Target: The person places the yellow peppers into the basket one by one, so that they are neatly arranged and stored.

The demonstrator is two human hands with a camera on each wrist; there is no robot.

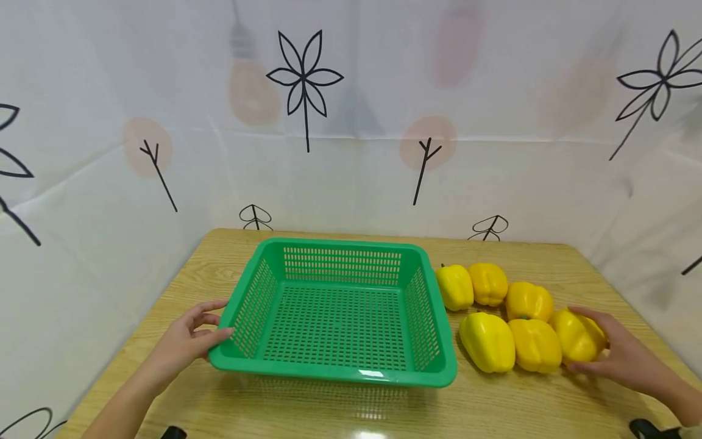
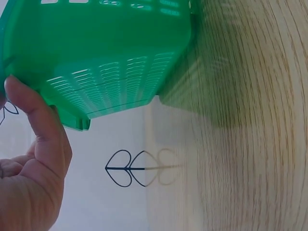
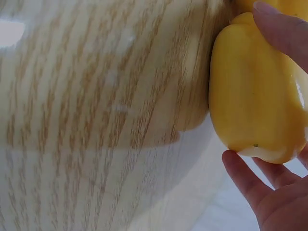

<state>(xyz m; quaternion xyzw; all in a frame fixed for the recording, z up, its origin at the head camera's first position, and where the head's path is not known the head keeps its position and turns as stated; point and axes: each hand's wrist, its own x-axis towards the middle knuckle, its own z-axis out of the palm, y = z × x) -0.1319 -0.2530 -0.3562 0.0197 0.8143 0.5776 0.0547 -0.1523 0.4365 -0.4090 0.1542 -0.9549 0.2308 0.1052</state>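
Note:
A green plastic basket (image 1: pixel 334 370) with slotted walls sits on the wooden table. My left hand (image 1: pixel 189 335) holds its left side near the front corner, thumb over the rim. From the left wrist view, the basket's outer wall (image 2: pixel 115 53) slopes above the table beside that hand (image 2: pixel 41 144). Several yellow bell peppers (image 1: pixel 488 342) lie in two loose rows to the right of the basket. Around the rightmost yellow bell pepper (image 1: pixel 576 338) my right hand (image 1: pixel 625 353) curls its thumb and fingers. In the right wrist view this pepper (image 3: pixel 255 91) lies between thumb and fingertips.
The light wooden table (image 1: pixel 263 408) ends at a white cloth backdrop (image 1: pixel 351 183) with printed flowers and twigs, which also hangs along both sides. Another yellow pepper (image 3: pixel 293 7) lies close beyond the gripped one.

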